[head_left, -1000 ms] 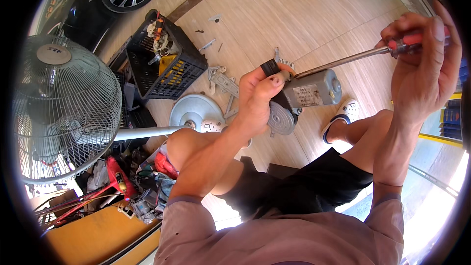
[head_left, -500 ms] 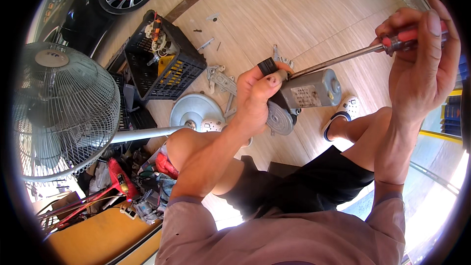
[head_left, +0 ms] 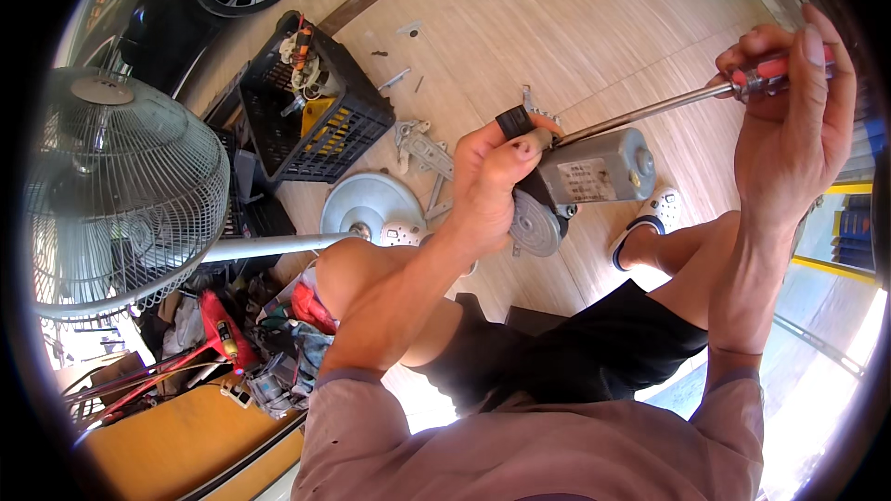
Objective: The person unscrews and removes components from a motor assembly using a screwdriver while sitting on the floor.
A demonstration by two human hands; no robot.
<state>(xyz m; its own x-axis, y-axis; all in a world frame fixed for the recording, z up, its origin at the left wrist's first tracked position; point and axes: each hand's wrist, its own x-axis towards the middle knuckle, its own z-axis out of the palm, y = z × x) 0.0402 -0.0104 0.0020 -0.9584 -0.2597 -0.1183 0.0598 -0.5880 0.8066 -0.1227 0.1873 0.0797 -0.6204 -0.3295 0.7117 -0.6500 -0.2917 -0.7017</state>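
My left hand (head_left: 497,172) grips a grey electric motor (head_left: 594,170) at its gear end, holding it up above the floor between my knees. The motor has a cylindrical body with a pale label and a round ribbed gear housing (head_left: 536,223). A black plug-like piece (head_left: 512,122) sticks up by my index finger. In my right hand (head_left: 789,102) is a screwdriver (head_left: 650,109) with a red, partly clear handle. Its long shaft slants down to the left, and the tip reaches the motor beside my left thumb. My fingers hide the exact contact.
A black plastic crate (head_left: 325,134) with parts stands at the left, next to a standing fan (head_left: 130,195) and its round base (head_left: 371,207). Metal brackets (head_left: 422,148) lie on the floor. Tools and rags (head_left: 278,353) are heaped lower left. A dark car (head_left: 158,28) stands beyond.
The motor and my left hand appear slightly farther right and lower. My right hand has shifted slightly downward, with the screwdriver tip still at the motor. The background has shifted a little too.
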